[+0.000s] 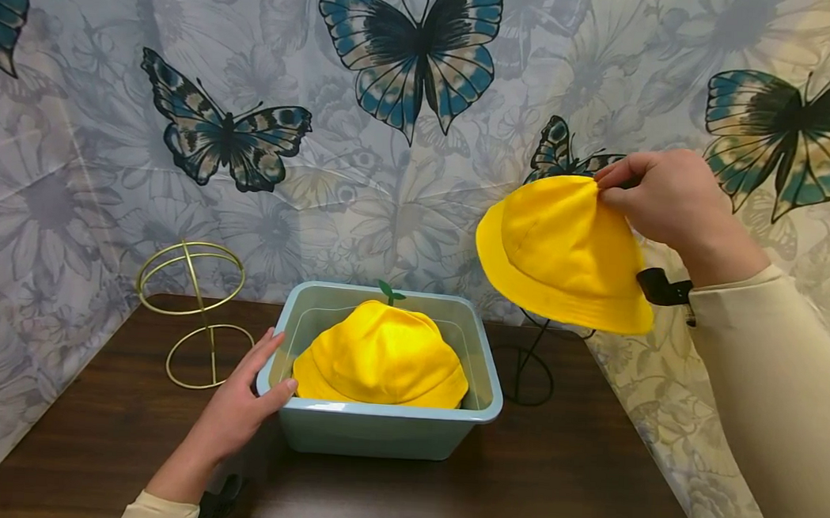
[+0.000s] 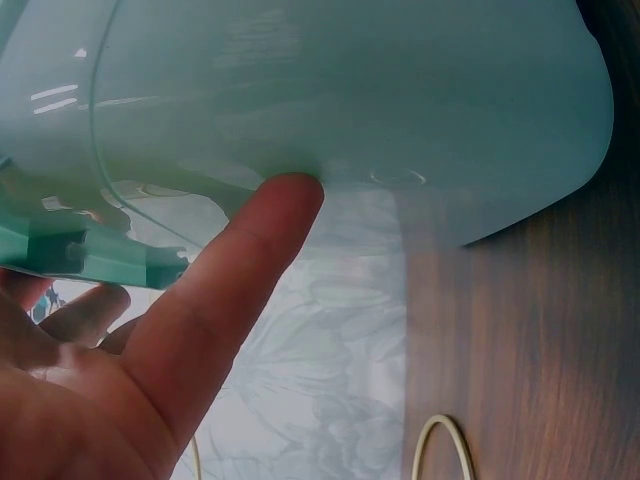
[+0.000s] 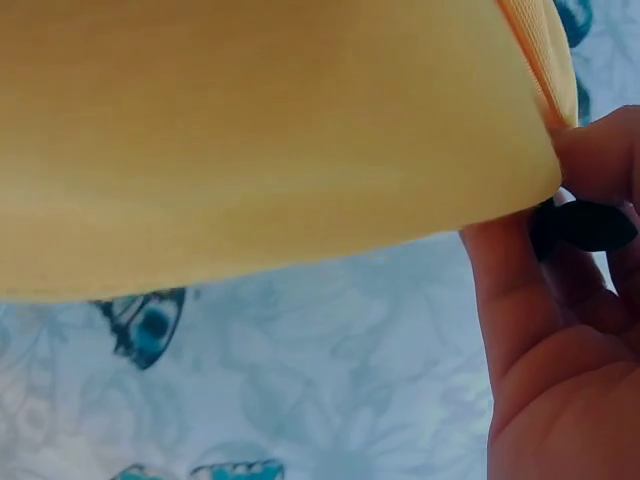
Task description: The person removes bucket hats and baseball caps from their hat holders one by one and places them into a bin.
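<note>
My right hand (image 1: 671,207) pinches a yellow bucket hat (image 1: 565,252) by the top of its crown. The hat hangs brim down and slightly tilted, in front of the patterned backdrop. In the right wrist view the thumb and a finger meet at the hat's tip, beside a small dark green leaf (image 3: 595,226). A second yellow hat (image 1: 384,356), with a green sprout (image 1: 390,293) on top, sits in a pale blue-green plastic bin (image 1: 376,435). Against the bin's left rim rests my left hand (image 1: 238,407); its thumb (image 2: 250,245) lies straight against the outer wall in the left wrist view.
A gold wire stand (image 1: 199,285) with round hoops stands left of the bin on the dark wooden table (image 1: 559,474). A black wire stand (image 1: 522,368) stands to the bin's right, partly hidden by the raised hat. Behind the table hangs a butterfly-print cloth (image 1: 404,211).
</note>
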Demonstrator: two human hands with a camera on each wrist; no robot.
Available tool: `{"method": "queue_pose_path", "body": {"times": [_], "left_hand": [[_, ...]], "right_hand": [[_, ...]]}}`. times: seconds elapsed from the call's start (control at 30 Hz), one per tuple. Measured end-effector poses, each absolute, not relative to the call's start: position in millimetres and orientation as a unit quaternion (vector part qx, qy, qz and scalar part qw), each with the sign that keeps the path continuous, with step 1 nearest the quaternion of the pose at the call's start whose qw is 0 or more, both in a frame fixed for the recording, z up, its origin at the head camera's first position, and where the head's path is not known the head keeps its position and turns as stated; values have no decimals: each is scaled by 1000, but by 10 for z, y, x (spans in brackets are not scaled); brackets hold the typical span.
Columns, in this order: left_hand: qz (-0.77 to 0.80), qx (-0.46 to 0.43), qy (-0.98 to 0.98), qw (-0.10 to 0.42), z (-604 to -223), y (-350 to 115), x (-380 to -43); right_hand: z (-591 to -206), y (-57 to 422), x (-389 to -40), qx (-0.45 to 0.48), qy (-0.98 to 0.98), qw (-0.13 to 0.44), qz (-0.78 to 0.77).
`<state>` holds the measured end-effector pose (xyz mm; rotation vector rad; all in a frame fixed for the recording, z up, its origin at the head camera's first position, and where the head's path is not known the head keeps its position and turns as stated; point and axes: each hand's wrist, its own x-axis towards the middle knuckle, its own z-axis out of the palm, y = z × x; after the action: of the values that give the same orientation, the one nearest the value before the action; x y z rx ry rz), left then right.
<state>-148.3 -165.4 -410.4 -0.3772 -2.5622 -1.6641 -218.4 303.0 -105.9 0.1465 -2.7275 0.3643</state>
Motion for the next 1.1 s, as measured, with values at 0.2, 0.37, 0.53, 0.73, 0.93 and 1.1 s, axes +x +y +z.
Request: {"method": "queue_pose_path", "body": {"times": [0.2, 0.37, 0.53, 0.73, 0.93, 1.1], "left_hand": [[-542, -122, -831, 32, -4118, -1657, -1484], [-542, -121, -831, 34, -4123, -1658, -1483], [-540, -119, -833, 37, -4121, -1660, -1480], [-540, -123, -832, 41, -4121, -1664, -1479], [-539, -127, -831, 43, -4129, -1662, -1487], [-543, -127, -829, 40, -4129, -1660, -1488]], "right_hand": [[-1049, 2811, -2133, 100, -960, 213, 151], [-1092, 2657, -2076, 174, -939, 229, 186], [-1120, 2501, -2035, 238, -920, 211, 230], [-1188, 2287, -2051, 304, -896, 198, 257], [-1283, 2119, -2143, 365, -866, 163, 301], [-1354, 1985, -2186, 403, -846, 130, 324]]}}
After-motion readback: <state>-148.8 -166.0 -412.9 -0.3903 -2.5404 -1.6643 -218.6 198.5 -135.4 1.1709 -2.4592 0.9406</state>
